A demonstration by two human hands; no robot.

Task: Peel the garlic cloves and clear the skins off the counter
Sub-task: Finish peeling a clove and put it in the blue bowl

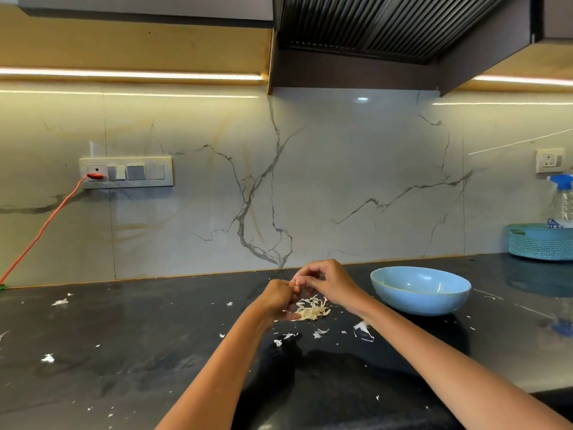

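Hands meet above the middle of the counter (124, 352), fingertips against fingertips. The left hand (277, 297) is curled, and the right hand (322, 279) bends over it from the far side; between them they pinch one small pale thing, which I judge to be a garlic clove (296, 283). It is too much covered by fingers to tell which way its long axis lies.

Directly under the hands, a little toward the person, lies the pile of skins (311, 308) on the dark counter. More loose flakes (362, 330) are scattered in front of it and far to the left.

To the right of the hands, near but apart, stands the blue bowl (420, 290). The right hand is the nearer one to it, so a peeled clove would probably travel that way, to the right and slightly away. I cannot see into the bowl.

The peeling seems not finished, and the skins are not yet cleared.

Further out, a blue basket (541, 242) with a spray bottle (562, 201) stands at the right edge.
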